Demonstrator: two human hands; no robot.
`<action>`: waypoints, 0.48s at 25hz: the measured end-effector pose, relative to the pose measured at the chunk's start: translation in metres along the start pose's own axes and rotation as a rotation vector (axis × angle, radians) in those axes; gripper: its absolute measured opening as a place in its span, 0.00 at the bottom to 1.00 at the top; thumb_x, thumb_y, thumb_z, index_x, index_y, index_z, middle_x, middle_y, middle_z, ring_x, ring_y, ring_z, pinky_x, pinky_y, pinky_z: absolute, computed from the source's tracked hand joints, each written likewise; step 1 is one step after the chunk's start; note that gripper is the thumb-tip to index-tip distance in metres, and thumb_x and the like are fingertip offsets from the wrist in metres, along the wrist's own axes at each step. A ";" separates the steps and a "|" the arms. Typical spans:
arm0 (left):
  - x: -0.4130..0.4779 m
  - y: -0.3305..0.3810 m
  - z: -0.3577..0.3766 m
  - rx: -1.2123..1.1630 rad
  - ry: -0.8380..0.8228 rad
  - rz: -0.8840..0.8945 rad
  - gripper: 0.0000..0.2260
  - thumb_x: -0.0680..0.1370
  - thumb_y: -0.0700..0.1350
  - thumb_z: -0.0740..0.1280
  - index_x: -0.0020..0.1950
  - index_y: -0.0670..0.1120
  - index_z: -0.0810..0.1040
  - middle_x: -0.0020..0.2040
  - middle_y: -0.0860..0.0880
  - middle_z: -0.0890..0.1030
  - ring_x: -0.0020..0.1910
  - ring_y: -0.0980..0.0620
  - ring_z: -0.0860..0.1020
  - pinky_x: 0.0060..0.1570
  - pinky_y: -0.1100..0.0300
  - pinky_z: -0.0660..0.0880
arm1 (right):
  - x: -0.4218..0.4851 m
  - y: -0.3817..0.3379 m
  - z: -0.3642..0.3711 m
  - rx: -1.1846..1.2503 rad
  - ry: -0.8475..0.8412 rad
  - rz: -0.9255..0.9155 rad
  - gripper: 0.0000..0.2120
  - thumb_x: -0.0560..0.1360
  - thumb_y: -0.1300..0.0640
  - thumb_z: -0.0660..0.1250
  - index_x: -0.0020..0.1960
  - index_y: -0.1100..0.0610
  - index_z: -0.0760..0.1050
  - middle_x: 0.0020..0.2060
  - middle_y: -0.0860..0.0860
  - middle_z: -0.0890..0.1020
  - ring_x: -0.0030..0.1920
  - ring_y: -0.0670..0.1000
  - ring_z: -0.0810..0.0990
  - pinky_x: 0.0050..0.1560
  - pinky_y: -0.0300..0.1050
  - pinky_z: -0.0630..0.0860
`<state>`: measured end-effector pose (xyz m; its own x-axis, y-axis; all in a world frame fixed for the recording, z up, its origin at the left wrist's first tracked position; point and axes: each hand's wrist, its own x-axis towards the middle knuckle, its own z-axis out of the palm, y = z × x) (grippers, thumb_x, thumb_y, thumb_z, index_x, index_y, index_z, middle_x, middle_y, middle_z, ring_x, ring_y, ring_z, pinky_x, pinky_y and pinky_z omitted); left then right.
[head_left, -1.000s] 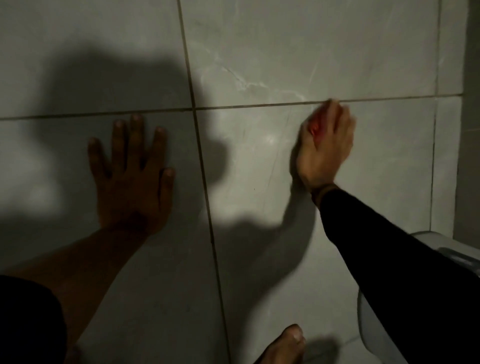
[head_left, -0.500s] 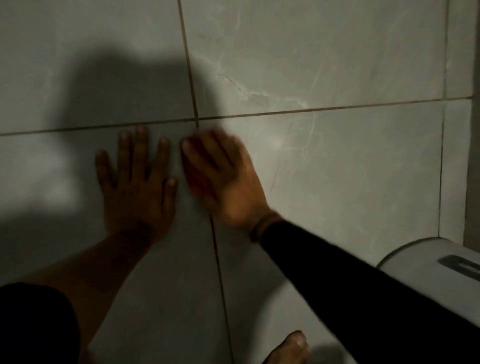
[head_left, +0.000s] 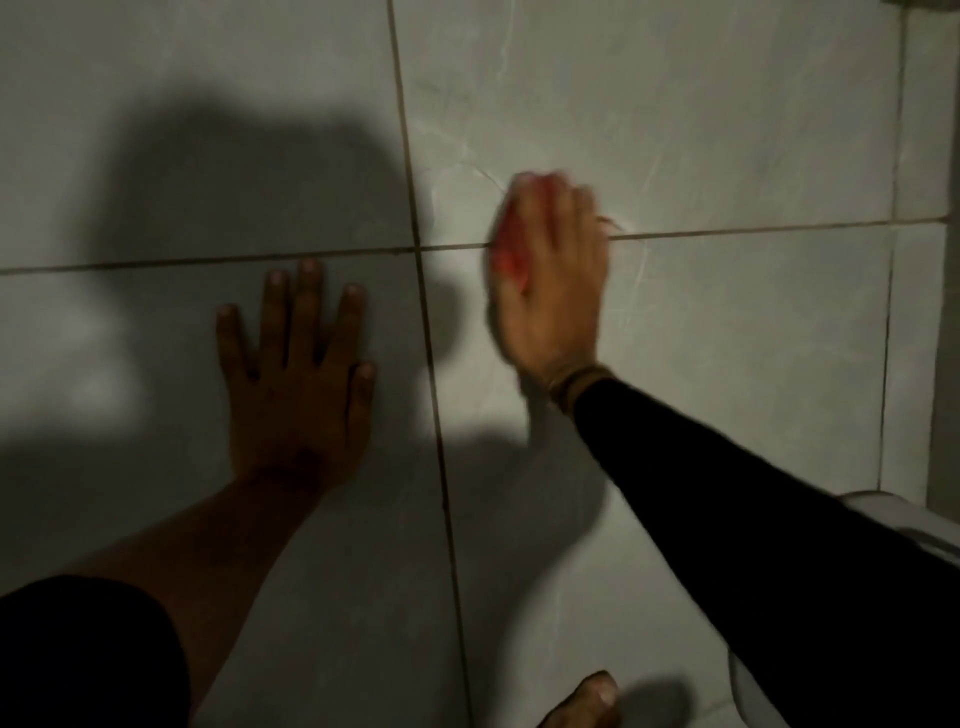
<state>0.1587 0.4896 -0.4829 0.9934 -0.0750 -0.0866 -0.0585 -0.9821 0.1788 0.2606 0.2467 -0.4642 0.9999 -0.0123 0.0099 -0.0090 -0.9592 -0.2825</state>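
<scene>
My left hand (head_left: 298, 379) lies flat with spread fingers against the grey tiled wall (head_left: 701, 130), just below a horizontal grout line. My right hand (head_left: 553, 291), blurred by motion, presses a red scrubbing pad (head_left: 506, 244) against the wall across that same grout line, right of the vertical joint. The pad shows only at the hand's left edge; the rest is hidden under the palm and fingers. A dark sleeve covers my right arm.
A white toilet (head_left: 878, 506) shows at the lower right, partly behind my right arm. A bare foot (head_left: 587, 701) is at the bottom edge. The wall's corner runs down the far right. Large shadows cover the left tiles.
My right hand with the red pad swept left next to my left hand, then back right and up onto the grout line. My left hand stayed pressed to the wall.
</scene>
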 end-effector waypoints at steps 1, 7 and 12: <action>0.000 -0.001 0.000 -0.005 0.001 0.002 0.31 0.85 0.57 0.52 0.89 0.52 0.53 0.89 0.42 0.51 0.88 0.37 0.51 0.82 0.30 0.45 | -0.032 -0.015 0.008 0.003 -0.064 -0.195 0.36 0.80 0.48 0.65 0.86 0.52 0.61 0.86 0.59 0.63 0.87 0.65 0.57 0.87 0.63 0.52; -0.001 -0.002 0.005 -0.013 0.002 0.002 0.32 0.85 0.58 0.50 0.89 0.53 0.51 0.90 0.43 0.49 0.88 0.37 0.49 0.82 0.31 0.42 | -0.277 0.038 -0.044 -0.099 -0.413 -0.243 0.34 0.84 0.43 0.60 0.88 0.48 0.56 0.89 0.53 0.50 0.89 0.63 0.48 0.79 0.76 0.66; -0.001 -0.001 0.003 -0.019 0.012 0.002 0.32 0.85 0.57 0.52 0.89 0.53 0.51 0.90 0.43 0.49 0.88 0.38 0.48 0.82 0.31 0.43 | -0.108 0.069 -0.038 -0.006 -0.070 0.279 0.36 0.82 0.43 0.55 0.87 0.58 0.60 0.87 0.61 0.60 0.87 0.67 0.57 0.84 0.69 0.58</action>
<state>0.1577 0.4906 -0.4857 0.9944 -0.0743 -0.0746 -0.0583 -0.9786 0.1973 0.1519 0.1714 -0.4480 0.9572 -0.2566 -0.1341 -0.2838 -0.9232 -0.2591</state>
